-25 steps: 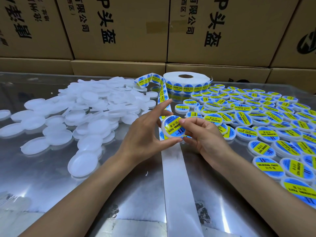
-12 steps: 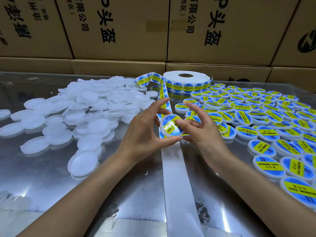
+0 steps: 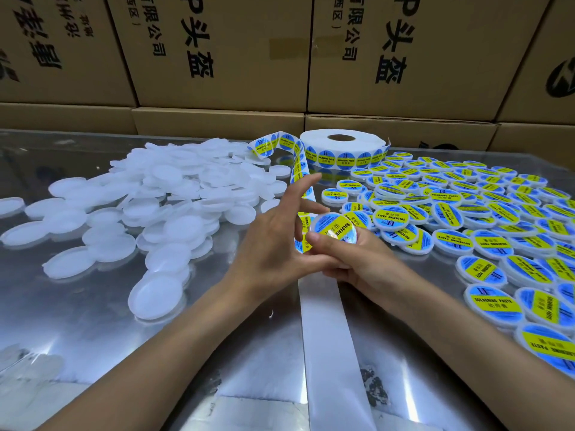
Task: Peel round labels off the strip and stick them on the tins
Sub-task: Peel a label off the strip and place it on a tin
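A small round white tin [image 3: 335, 229] with a blue and yellow label on its face sits in my right hand [image 3: 361, 262], thumb pressed on the label's near edge. My left hand [image 3: 273, 244] is beside it with fingers spread, one fingertip touching the tin's left rim. The label roll [image 3: 342, 149] stands at the back; its label strip [image 3: 299, 171] loops down behind my hands, and the bare white backing [image 3: 329, 337] runs toward me. Unlabelled white tins [image 3: 174, 200] are heaped at the left. Labelled tins [image 3: 473, 219] spread out at the right.
The worktop is a shiny metal table [image 3: 77, 321]. Stacked cardboard boxes [image 3: 217, 57] form a wall right behind it. A few white tins [image 3: 155, 295] lie close to my left forearm, and labelled ones reach the right edge of view.
The labelled tin has shifted right and lower, from between both hands into my right hand. My left fingers have spread off it, and my right thumb now lies on the label.
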